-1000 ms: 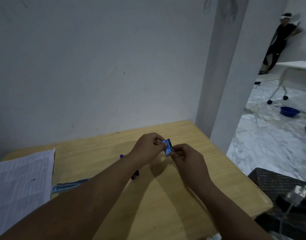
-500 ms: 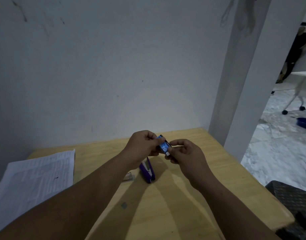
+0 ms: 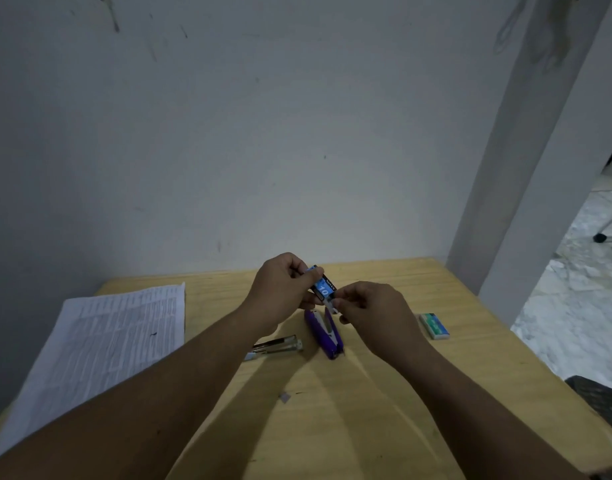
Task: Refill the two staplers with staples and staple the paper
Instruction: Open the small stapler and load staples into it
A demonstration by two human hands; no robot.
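Above the wooden table (image 3: 366,427), my left hand (image 3: 283,289) holds a small blue staple box (image 3: 323,288) marked "10". My right hand (image 3: 373,313) pinches the box's lower end, where a pale inner part (image 3: 332,308) sticks out. Directly beneath the hands a purple stapler (image 3: 323,332) lies opened out on the table. A metal stapler (image 3: 278,345) lies to its left, partly hidden by my left forearm. A sheet of printed paper (image 3: 100,344) rests at the table's left.
A second staple box (image 3: 433,325), white and green, lies on the table to the right. A small grey scrap (image 3: 284,396) sits nearer me. A white wall runs behind the table, with a pillar (image 3: 526,168) at the right and a dark mesh object (image 3: 602,400) at the lower right.
The view has swung left and down, bringing the purple stapler, metal stapler and second box into sight. Both hands stay on the blue box; my right hand has shifted to its lower end.
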